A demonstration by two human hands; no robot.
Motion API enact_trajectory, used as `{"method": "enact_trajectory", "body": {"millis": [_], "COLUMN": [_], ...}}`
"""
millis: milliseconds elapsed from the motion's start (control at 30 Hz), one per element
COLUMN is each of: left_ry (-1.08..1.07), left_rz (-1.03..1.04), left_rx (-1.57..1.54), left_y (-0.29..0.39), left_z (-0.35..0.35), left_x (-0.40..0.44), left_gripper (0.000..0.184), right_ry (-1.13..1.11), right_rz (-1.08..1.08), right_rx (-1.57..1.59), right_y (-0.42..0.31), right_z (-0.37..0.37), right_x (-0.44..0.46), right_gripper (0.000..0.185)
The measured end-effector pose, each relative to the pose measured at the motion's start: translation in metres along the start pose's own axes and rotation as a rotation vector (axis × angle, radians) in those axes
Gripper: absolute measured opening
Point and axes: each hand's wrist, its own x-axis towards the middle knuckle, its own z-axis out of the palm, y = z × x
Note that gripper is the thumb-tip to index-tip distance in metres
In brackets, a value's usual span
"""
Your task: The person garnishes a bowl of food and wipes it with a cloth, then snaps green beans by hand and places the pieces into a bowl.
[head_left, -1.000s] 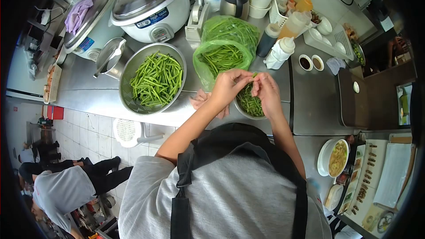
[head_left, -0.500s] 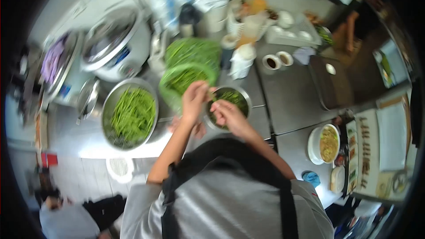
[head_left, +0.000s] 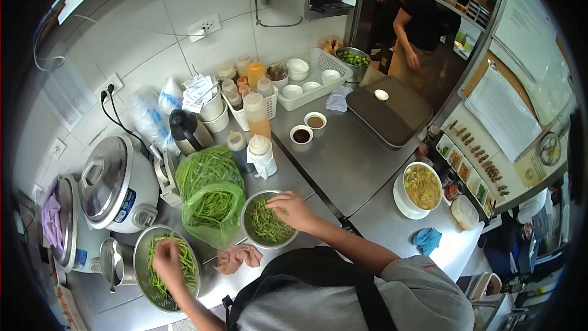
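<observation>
My left hand (head_left: 168, 262) hangs over the perforated metal colander (head_left: 141, 282), which holds long, thin green vegetable stalks (head_left: 187, 263). Its fingers point down and are blurred, so their grip is unclear. Above the metal bowl (head_left: 246, 230) is my right hand (head_left: 290, 211), fingers apart and bent toward the small green pieces (head_left: 269, 224) inside; I make out nothing held. Between and behind the two vessels stands an open green plastic bag (head_left: 202, 236) packed with more thin green stalks (head_left: 214, 206). A pinkish-brown cloth (head_left: 237, 258) lies in front of the bag.
Two large cookers (head_left: 131, 178) and a metal pitcher (head_left: 116, 263) stand left. Squeeze bottles (head_left: 256, 116), sauce cups (head_left: 301, 135) and a white basket (head_left: 318, 83) line the back. A dark tray (head_left: 392, 110), soup bowl (head_left: 422, 187) and blue cloth (head_left: 427, 241) are right. Another person (head_left: 422, 30) stands beyond.
My hands, together near the bowl before, have separated: the left moved over the colander, the right stayed above the bowl. The camera view has tilted up and turned, showing more wall.
</observation>
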Motion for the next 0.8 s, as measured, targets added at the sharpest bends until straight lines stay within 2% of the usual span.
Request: {"method": "enact_trajectory", "body": {"millis": [67, 100, 167, 200, 267, 333, 367, 400, 467, 500, 600, 700, 800], "left_ry": [0.067, 0.008, 0.060, 0.093, 0.156, -0.041, -0.183, -0.255, -0.342, -0.353, -0.192, -0.168, -0.156], "left_rz": [-0.014, -0.090, 0.006, 0.047, 0.116, 0.026, 0.028, 0.121, 0.241, 0.272, 0.288, 0.281, 0.254], "left_rx": [0.367, 0.509, 0.755, 0.642, 0.415, 0.086, 0.112, 0.077, 0.111, 0.180, 0.315, 0.328, 0.303], "left_y": [-0.050, -0.046, -0.083, -0.081, -0.056, -0.012, 0.015, 0.015, 0.007, 0.006, 0.001, -0.002, -0.010], "left_z": [-0.034, -0.048, -0.053, -0.044, -0.015, 0.030, 0.049, 0.072, 0.117, 0.131, 0.156, 0.168, 0.175], "left_x": [0.012, 0.009, 0.010, 0.013, 0.020, 0.021, 0.021, 0.024, 0.032, 0.037, 0.051, 0.058, 0.062], "left_gripper": [0.018, 0.025, 0.030, 0.031, 0.032, 0.026, 0.028, 0.028, 0.030, 0.033, 0.044, 0.045, 0.038], "right_ry": [-0.069, -0.103, 0.106, 0.093, 0.455, 0.655, 0.853, 1.061, 1.260, 1.361, 1.621, 1.708, 1.700], "right_rz": [0.295, 0.444, 0.557, 0.664, 0.654, 0.946, 1.025, 1.100, 1.198, 1.240, 1.216, 1.120, 1.114], "right_rx": [0.142, 0.214, 0.367, 0.259, 0.573, 0.718, 0.817, 0.912, 1.018, 1.074, 0.786, 0.822, 0.966], "right_y": [-0.017, -0.021, -0.004, 0.006, 0.042, 0.057, 0.075, 0.103, 0.158, 0.170, 0.122, 0.123, 0.126], "right_z": [-0.030, -0.044, -0.056, -0.070, -0.075, -0.105, -0.108, -0.105, -0.104, -0.103, -0.120, -0.148, -0.174], "right_x": [0.007, 0.007, -0.003, -0.008, -0.031, -0.048, -0.067, -0.093, -0.151, -0.165, -0.148, -0.182, -0.205], "right_gripper": [0.011, 0.012, 0.027, 0.027, 0.025, 0.028, 0.029, 0.031, 0.032, 0.033, 0.042, 0.047, 0.045]}}
